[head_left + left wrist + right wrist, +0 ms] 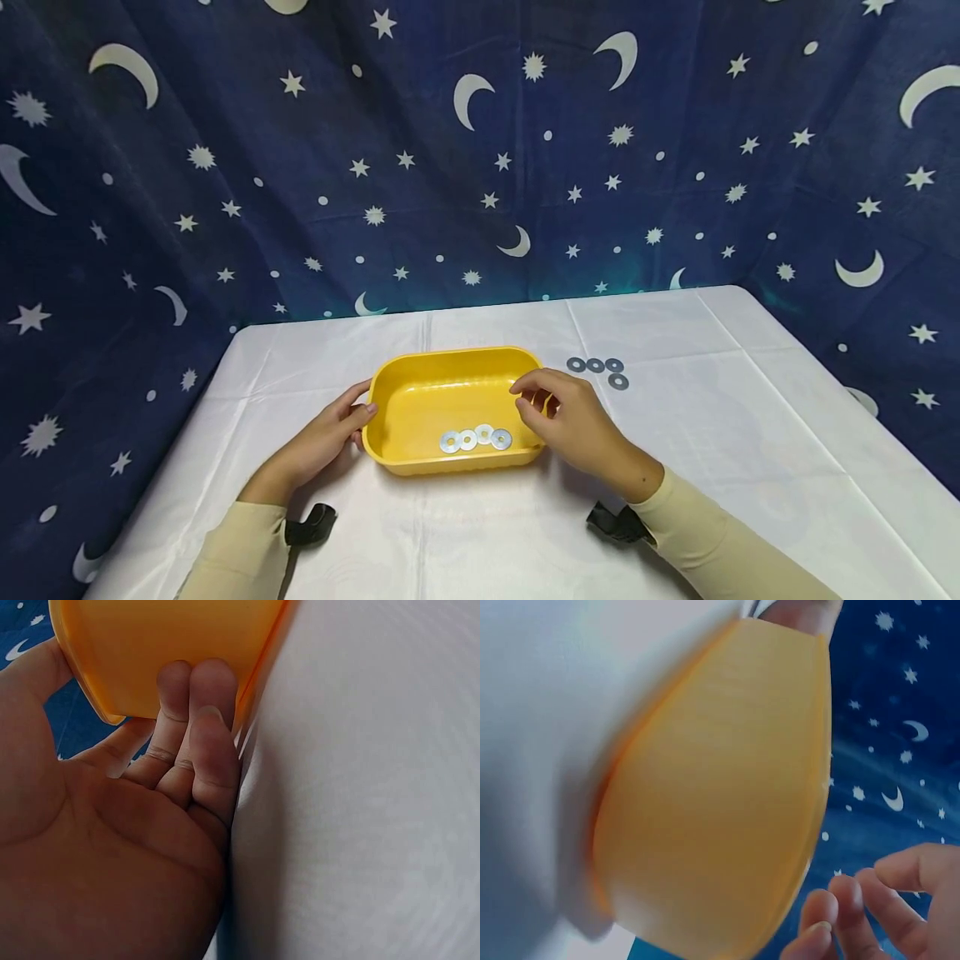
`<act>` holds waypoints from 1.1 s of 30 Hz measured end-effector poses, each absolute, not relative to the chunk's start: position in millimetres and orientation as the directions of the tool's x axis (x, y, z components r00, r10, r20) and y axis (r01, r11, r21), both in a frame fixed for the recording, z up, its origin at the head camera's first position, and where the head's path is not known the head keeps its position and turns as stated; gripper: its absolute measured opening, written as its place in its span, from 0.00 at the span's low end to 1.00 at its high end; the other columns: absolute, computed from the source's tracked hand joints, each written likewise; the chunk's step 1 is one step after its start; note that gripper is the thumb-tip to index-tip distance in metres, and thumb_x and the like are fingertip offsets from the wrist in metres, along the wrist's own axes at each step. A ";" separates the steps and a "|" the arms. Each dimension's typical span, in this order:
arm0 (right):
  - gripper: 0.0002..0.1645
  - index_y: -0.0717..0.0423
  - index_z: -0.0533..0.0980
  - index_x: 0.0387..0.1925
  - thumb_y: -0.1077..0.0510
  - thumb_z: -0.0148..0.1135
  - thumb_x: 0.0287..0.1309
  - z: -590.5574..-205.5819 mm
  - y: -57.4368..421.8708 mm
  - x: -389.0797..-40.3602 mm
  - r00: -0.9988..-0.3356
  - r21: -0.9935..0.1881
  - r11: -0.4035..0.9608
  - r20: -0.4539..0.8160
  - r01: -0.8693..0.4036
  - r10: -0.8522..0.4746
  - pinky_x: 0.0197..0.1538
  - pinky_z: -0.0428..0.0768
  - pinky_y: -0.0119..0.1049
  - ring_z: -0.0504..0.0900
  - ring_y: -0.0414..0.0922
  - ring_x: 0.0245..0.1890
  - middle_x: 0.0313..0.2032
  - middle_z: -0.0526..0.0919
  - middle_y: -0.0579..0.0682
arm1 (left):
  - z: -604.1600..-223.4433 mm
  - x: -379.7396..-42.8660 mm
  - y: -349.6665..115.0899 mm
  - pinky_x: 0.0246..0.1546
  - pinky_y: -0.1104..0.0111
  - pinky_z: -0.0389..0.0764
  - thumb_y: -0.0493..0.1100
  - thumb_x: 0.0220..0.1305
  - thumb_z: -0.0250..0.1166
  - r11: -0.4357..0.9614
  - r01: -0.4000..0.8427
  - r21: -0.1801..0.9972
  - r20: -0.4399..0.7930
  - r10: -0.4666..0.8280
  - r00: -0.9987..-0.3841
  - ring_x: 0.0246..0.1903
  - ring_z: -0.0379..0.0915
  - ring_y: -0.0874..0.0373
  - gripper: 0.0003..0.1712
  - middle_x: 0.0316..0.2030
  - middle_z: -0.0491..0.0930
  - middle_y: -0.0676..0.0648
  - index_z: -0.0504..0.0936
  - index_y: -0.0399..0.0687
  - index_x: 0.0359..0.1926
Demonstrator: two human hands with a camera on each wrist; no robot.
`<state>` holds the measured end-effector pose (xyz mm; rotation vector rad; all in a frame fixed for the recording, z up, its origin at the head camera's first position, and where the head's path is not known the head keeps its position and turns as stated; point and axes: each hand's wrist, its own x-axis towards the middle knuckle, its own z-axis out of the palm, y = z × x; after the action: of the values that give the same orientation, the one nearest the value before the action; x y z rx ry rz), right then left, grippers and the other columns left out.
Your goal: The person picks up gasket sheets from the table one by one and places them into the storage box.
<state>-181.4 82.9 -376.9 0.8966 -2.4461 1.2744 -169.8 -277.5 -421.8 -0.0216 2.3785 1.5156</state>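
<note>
The left hand [326,433] is gripping the yellow tray [420,404], whose long axis is running hand to hand. The right hand [573,417], empty, fingers loosely curved, is hovering nearer the silver washers [477,437] inside; dark washers [602,365] are lying beyond it. Only the left wrist view is showing fingertips [214,679] against the outer wall [124,660].

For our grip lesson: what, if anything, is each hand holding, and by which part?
The left hand holds the tub by its left end; the right hand holds nothing visible.
</note>
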 end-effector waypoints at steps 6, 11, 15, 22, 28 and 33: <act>0.08 0.54 0.82 0.39 0.66 0.65 0.59 -378.2 94.0 -186.1 -0.811 -0.686 0.446 0.407 -0.575 -0.420 0.34 0.78 0.32 0.75 0.37 0.29 0.29 0.80 0.41 | -422.0 -168.8 -278.1 0.50 0.70 0.68 0.58 0.76 0.51 0.433 -0.185 0.882 -0.275 0.156 -0.949 0.36 0.73 0.55 0.35 0.42 0.76 0.43 0.53 0.57 0.77; 0.07 0.57 0.82 0.40 0.65 0.65 0.59 -379.9 103.1 -190.7 -0.847 -0.694 0.495 0.361 -0.523 -0.389 0.35 0.78 0.31 0.75 0.39 0.30 0.28 0.80 0.42 | -419.8 -168.9 -278.4 0.49 0.72 0.69 0.57 0.77 0.51 0.419 -0.170 0.892 -0.265 0.180 -0.947 0.36 0.73 0.56 0.36 0.41 0.75 0.43 0.52 0.55 0.78; 0.07 0.57 0.83 0.41 0.64 0.65 0.61 -381.8 109.7 -196.8 -0.873 -0.695 0.534 0.326 -0.481 -0.362 0.36 0.77 0.31 0.75 0.41 0.30 0.29 0.80 0.43 | -418.9 -169.8 -277.0 0.49 0.73 0.69 0.57 0.76 0.51 0.413 -0.169 0.895 -0.266 0.187 -0.946 0.36 0.73 0.56 0.36 0.41 0.74 0.43 0.51 0.55 0.78; 0.07 0.54 0.82 0.42 0.62 0.64 0.62 -388.0 124.0 -210.7 -0.901 -0.700 0.569 0.296 -0.430 -0.317 0.33 0.77 0.31 0.76 0.42 0.28 0.27 0.81 0.44 | -418.8 -169.9 -275.9 0.47 0.74 0.70 0.56 0.77 0.51 0.409 -0.174 0.896 -0.268 0.186 -0.945 0.35 0.72 0.57 0.36 0.41 0.74 0.43 0.51 0.54 0.78; 0.07 0.53 0.82 0.42 0.61 0.64 0.63 -390.3 136.4 -221.3 -0.909 -0.702 0.578 0.301 -0.416 -0.290 0.33 0.78 0.32 0.77 0.43 0.28 0.29 0.82 0.47 | -419.3 -170.0 -276.1 0.46 0.73 0.70 0.57 0.77 0.51 0.410 -0.177 0.895 -0.271 0.184 -0.945 0.35 0.72 0.57 0.36 0.42 0.74 0.43 0.51 0.54 0.78; 0.07 0.52 0.82 0.42 0.61 0.63 0.63 -392.0 144.6 -228.3 -0.920 -0.700 0.598 0.287 -0.391 -0.265 0.35 0.78 0.34 0.78 0.44 0.30 0.31 0.83 0.48 | -419.7 -170.3 -276.9 0.47 0.73 0.70 0.57 0.77 0.51 0.412 -0.170 0.895 -0.266 0.188 -0.945 0.36 0.72 0.57 0.36 0.43 0.75 0.42 0.51 0.54 0.78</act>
<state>-228.3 144.6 -392.0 0.5517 -2.6693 1.2244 -170.3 -276.9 -419.7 0.0158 2.3472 1.5447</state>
